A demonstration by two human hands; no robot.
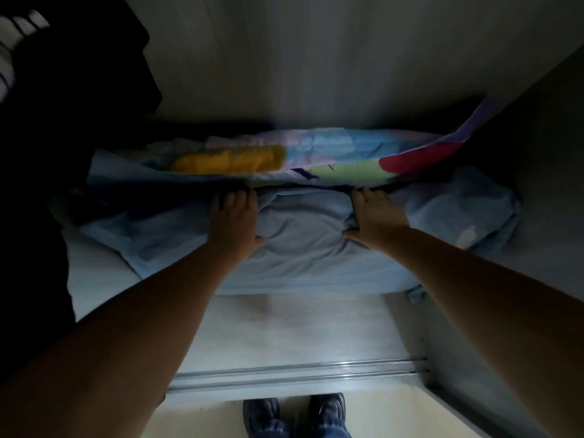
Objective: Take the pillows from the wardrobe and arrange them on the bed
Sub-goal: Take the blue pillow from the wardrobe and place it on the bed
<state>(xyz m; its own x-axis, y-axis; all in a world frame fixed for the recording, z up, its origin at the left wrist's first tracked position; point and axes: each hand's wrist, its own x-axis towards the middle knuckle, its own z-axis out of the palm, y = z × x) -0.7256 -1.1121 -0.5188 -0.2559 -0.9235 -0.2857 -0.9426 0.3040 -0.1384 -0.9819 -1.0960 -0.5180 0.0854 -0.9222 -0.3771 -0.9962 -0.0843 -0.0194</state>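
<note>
Inside the dim wardrobe a pale blue pillow (303,248) lies on the floor of the compartment. A multicoloured pillow (316,156) with yellow, green, red and blue patches rests on top of it, against the back wall. My left hand (235,219) grips the blue pillow's upper left part, fingers pushed in under the coloured pillow. My right hand (374,216) grips the blue pillow's upper right part the same way, thumb pressed into the cloth. More pale blue fabric (467,210) bulges to the right.
Dark clothing (63,121) hangs at the left of the wardrobe. The wardrobe's right side wall (543,153) stands close to the pillows. A metal sliding-door track (300,371) runs along the front edge. My shoes (294,415) stand on the pale floor below it.
</note>
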